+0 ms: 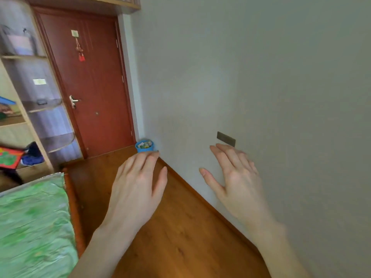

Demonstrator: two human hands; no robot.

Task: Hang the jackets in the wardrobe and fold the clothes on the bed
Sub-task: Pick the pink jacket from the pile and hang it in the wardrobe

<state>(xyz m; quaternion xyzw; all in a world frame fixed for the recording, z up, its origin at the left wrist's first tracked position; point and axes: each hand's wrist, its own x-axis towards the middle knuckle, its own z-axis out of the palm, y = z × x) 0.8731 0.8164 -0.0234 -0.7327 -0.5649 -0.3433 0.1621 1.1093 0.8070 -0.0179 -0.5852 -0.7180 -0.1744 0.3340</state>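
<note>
Both hands are held out in front of me over the wooden floor, palms down, fingers straight and holding nothing. My left hand (138,183) hovers above the floor strip beside the bed. My right hand (236,177) is close to the grey wall. A corner of the bed (34,221) with a green patterned cover fills the lower left. No jacket shows in view. Some dark and blue cloth (33,155) lies on a low shelf at the left.
A red-brown door (90,87) stands shut at the end of the floor strip. A blue bin (144,145) sits in the corner by it. Open shelves (34,109) stand at the left. The grey wall (261,77) carries a dark socket plate (225,139).
</note>
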